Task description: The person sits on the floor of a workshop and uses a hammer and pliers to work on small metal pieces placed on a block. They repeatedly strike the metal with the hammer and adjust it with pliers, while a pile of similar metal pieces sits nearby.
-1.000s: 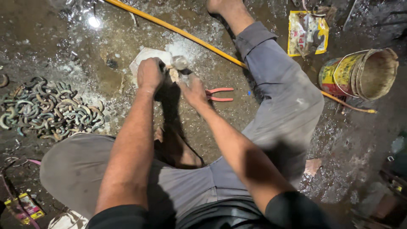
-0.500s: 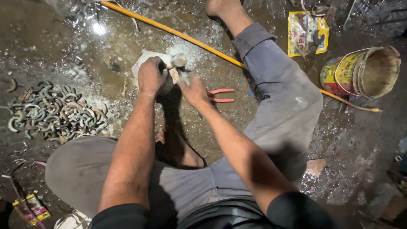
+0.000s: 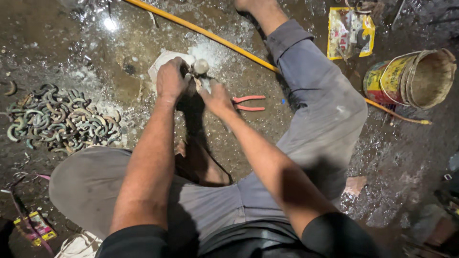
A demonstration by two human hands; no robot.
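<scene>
one pliers (image 3: 248, 102), one bucket (image 3: 411, 79), one hose (image 3: 239, 45)

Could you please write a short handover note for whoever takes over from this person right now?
Left hand: closed on a small metal piece held over a white cloth on the wet floor.
Right hand: gripping the same piece from the other side.
Red-handled pliers lie beside the right hand, untouched.
A pile of curved metal hooks sits left of the left knee; a tipped bucket lies far right.
Done and left: cannot tell from this view.
</scene>
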